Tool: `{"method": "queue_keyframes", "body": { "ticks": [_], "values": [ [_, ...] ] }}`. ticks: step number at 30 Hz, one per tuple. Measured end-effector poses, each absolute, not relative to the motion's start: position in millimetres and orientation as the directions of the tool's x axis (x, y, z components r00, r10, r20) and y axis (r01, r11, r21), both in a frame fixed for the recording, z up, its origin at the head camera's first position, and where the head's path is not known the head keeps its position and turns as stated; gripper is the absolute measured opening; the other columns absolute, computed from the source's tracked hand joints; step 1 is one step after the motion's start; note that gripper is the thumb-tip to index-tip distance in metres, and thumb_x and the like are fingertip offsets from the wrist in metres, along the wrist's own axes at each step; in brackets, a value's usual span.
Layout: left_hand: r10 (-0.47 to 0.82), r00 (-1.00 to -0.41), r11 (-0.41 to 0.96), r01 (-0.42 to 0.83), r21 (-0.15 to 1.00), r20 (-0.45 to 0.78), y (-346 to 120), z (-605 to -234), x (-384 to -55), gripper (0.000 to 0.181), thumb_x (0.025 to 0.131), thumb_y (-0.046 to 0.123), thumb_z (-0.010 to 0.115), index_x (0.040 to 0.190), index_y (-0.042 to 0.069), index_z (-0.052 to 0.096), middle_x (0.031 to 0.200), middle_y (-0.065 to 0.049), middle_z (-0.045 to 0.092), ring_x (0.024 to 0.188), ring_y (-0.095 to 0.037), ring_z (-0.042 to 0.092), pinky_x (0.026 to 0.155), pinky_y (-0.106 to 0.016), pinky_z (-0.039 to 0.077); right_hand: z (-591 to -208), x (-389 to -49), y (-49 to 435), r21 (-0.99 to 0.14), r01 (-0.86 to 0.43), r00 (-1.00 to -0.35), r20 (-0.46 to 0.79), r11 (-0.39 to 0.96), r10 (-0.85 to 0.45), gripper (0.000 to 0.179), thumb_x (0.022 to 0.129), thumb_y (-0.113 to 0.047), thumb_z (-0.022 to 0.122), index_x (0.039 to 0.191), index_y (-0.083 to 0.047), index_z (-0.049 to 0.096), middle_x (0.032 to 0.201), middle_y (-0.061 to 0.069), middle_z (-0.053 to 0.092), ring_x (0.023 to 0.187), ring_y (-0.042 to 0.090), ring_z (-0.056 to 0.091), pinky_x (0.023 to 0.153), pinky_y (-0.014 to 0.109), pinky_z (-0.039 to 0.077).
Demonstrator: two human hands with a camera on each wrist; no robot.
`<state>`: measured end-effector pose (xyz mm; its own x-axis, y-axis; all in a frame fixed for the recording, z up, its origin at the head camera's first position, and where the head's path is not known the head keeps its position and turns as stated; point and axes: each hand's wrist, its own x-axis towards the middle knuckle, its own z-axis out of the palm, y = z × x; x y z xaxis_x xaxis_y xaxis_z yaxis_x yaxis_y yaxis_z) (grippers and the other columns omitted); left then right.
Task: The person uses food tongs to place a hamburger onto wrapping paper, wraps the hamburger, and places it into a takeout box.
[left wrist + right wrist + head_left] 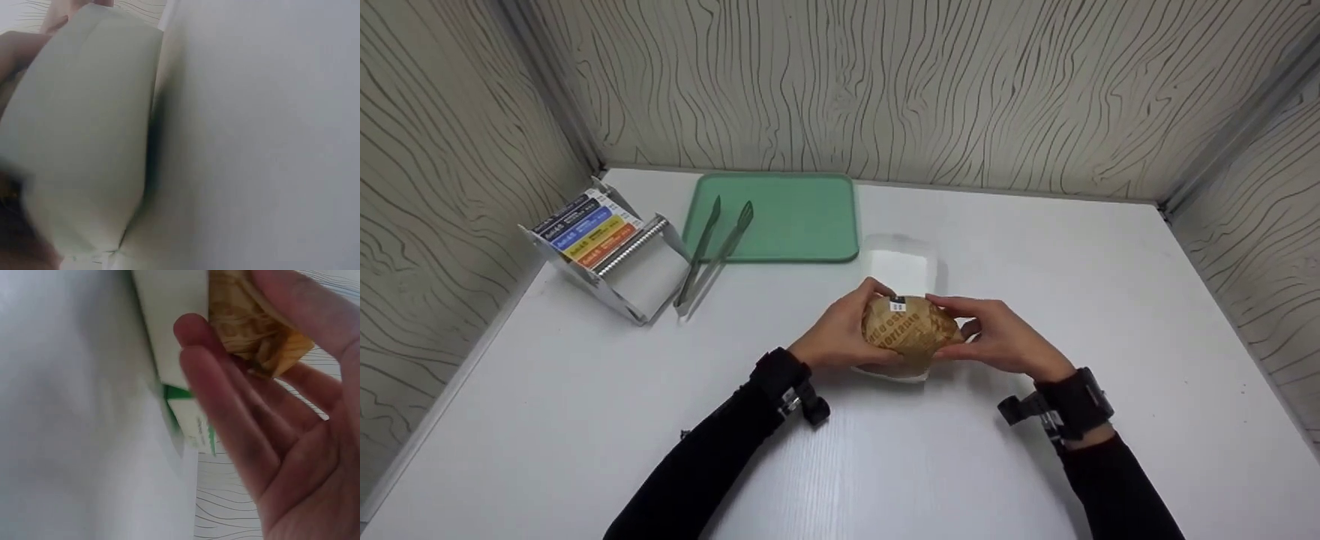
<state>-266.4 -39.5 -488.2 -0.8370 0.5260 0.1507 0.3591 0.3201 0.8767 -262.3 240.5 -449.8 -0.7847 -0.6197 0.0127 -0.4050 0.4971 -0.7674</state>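
Note:
A wrapped burger point(911, 330), round and in brown printed paper with a small black-and-white sticker, sits over an open white carton point(898, 271). My left hand point(844, 330) grips its left side, thumb at the near edge and fingers at the far edge. On the right, my right hand point(997, 337) holds the twisted paper end between thumb and fingers. In the right wrist view the fingers curve beside the wrapper point(242, 320) and the carton's side. The carton wall point(84, 129) fills much of the left wrist view and hides most of the burger there.
Behind to the left lies a green tray point(802, 217), with metal tongs point(709, 259) leaning over its near left edge. A label dispenser point(600, 240) with several coloured label rolls stands at the left. Patterned panels point(840, 90) enclose the white table point(1110, 300).

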Motion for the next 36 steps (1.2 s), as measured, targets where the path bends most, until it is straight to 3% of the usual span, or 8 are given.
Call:
{"method": "queue_keyframes", "body": {
  "ticks": [4,9,14,20,24,30,34,36],
  "values": [
    [0.503,-0.846,0.327,0.376,0.867,0.177,-40,-491,-267,0.080,0.067,0.028,0.098,0.131,0.018,0.051,0.119,0.001,0.067,0.103,-0.013,0.062,0.089,-0.030,0.053,-453,-263,239,-0.733,-0.445,-0.773,0.025,0.514,-0.634,0.073,0.089,-0.023,0.083,0.151,-0.002,0.051,0.144,0.020,0.061,0.093,0.019,0.076,0.080,0.026,0.060],
    [0.441,-0.879,0.376,0.365,0.852,0.182,-41,-489,-265,0.080,0.064,0.032,0.099,0.129,0.021,0.054,0.127,0.003,0.062,0.123,-0.020,0.052,0.106,-0.041,0.043,-449,-261,235,-0.761,-0.409,-0.756,-0.026,0.503,-0.654,0.075,0.095,-0.021,0.077,0.158,-0.004,0.041,0.141,0.024,0.062,0.084,0.021,0.077,0.075,0.029,0.061],
    [0.454,-0.880,0.279,0.286,0.917,0.136,-50,-479,-265,0.076,0.067,0.028,0.098,0.128,0.022,0.053,0.126,0.003,0.062,0.120,-0.019,0.057,0.103,-0.040,0.047,-439,-253,232,-0.825,-0.281,-0.733,-0.145,0.490,-0.665,0.068,0.110,-0.028,0.053,0.166,-0.009,0.020,0.131,0.029,0.063,0.099,0.032,0.075,0.082,0.041,0.063],
    [0.506,-0.853,0.216,0.272,0.938,0.131,-59,-479,-272,0.076,0.068,0.024,0.098,0.130,0.021,0.053,0.127,0.003,0.062,0.111,-0.014,0.060,0.096,-0.034,0.051,-440,-246,230,-0.899,-0.082,-0.686,-0.262,0.430,-0.679,0.065,0.114,-0.036,0.036,0.168,-0.016,0.004,0.156,0.038,0.035,0.117,0.042,0.067,0.084,0.048,0.062],
    [0.518,-0.850,0.261,0.264,0.929,0.096,-60,-486,-273,0.075,0.069,0.028,0.097,0.129,0.025,0.053,0.125,0.005,0.063,0.111,-0.014,0.060,0.095,-0.035,0.051,-452,-251,230,-0.891,-0.106,-0.693,-0.253,0.442,-0.675,0.064,0.113,-0.032,0.042,0.167,-0.011,0.014,0.161,0.036,0.030,0.112,0.040,0.069,0.084,0.041,0.063],
    [0.507,-0.858,0.425,0.326,0.844,0.076,-52,-491,-268,0.065,0.079,0.040,0.090,0.130,0.022,0.054,0.121,0.001,0.060,0.106,-0.015,0.056,0.092,-0.033,0.048,-469,-261,230,-0.748,-0.383,-0.737,-0.106,0.542,-0.668,0.047,0.104,-0.021,0.063,0.146,-0.001,0.056,0.133,0.020,0.067,0.107,0.021,0.071,0.085,0.026,0.059],
    [0.494,-0.867,0.514,0.350,0.783,0.063,-49,-489,-267,0.059,0.089,0.054,0.076,0.132,0.020,0.054,0.120,-0.003,0.060,0.106,-0.016,0.055,0.092,-0.034,0.048,-474,-263,228,-0.724,-0.427,-0.747,-0.055,0.542,-0.662,0.039,0.101,-0.018,0.068,0.136,0.000,0.065,0.123,0.014,0.073,0.109,0.025,0.072,0.085,0.025,0.058],
    [0.542,-0.839,0.510,0.371,0.776,0.044,-55,-486,-268,0.071,0.087,0.057,0.077,0.142,0.022,0.050,0.125,-0.002,0.059,0.109,-0.016,0.056,0.094,-0.035,0.049,-475,-263,228,-0.726,-0.419,-0.758,-0.050,0.545,-0.651,0.039,0.101,-0.017,0.067,0.136,0.001,0.065,0.126,0.016,0.072,0.112,0.028,0.072,0.087,0.027,0.059]
  ]
}}
